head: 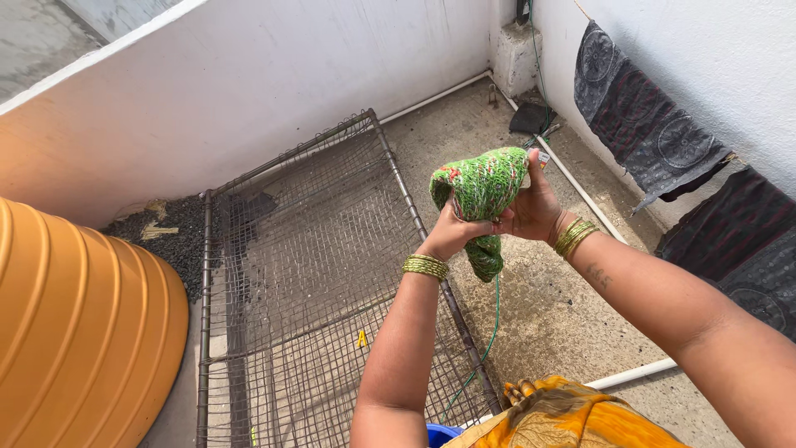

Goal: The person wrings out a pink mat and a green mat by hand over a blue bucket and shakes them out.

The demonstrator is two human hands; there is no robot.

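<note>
Both my hands hold a green patterned cloth (481,187) bunched and twisted in front of me. My left hand (452,234) grips its lower part from below, and my right hand (531,207) grips its upper part from the right. The cloth's lower end hangs just below my hands. Gold bangles sit on both wrists. Under my hands lies a metal mesh frame (307,274) flat on the concrete floor (547,307).
A big orange tank (75,332) stands at the left. Dark patterned cloths (655,133) hang along the white wall on the right. A white pipe (580,187) runs along the floor. A thin green cord (489,340) hangs down. A blue rim (439,433) shows at the bottom.
</note>
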